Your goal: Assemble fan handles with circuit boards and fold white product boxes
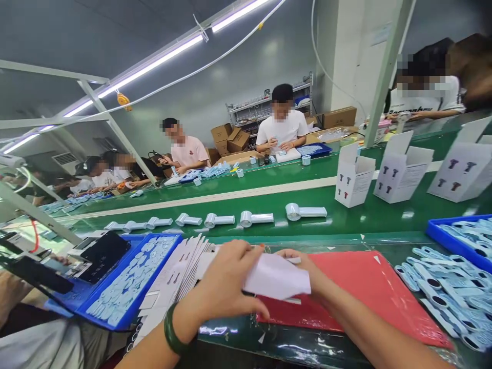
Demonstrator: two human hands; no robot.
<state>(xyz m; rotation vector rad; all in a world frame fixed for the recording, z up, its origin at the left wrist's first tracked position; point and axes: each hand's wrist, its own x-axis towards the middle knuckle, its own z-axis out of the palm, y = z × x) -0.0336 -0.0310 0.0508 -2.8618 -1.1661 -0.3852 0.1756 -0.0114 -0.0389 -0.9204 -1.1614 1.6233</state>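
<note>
A white cardboard box (277, 277), partly folded with flaps sticking out, is held up over a red mat (361, 287). My left hand (230, 277), with a dark green bangle at the wrist, is curved round the box's left side, its thumb stretched out below. On the far right side, my right hand (303, 264) grips the box; most of its fingers are hidden behind the cardboard. Flat white cartons (179, 269) lie in a fanned stack just left of my left hand.
Pale blue handheld devices (257, 219) lie in a row on the green conveyor (230, 197). Open white boxes (355, 177) stand at the right. Blue trays (121, 323) and loose pale blue parts (442, 287) flank the mat. Co-workers (282, 128) sit across the line; another person's hand is at far left.
</note>
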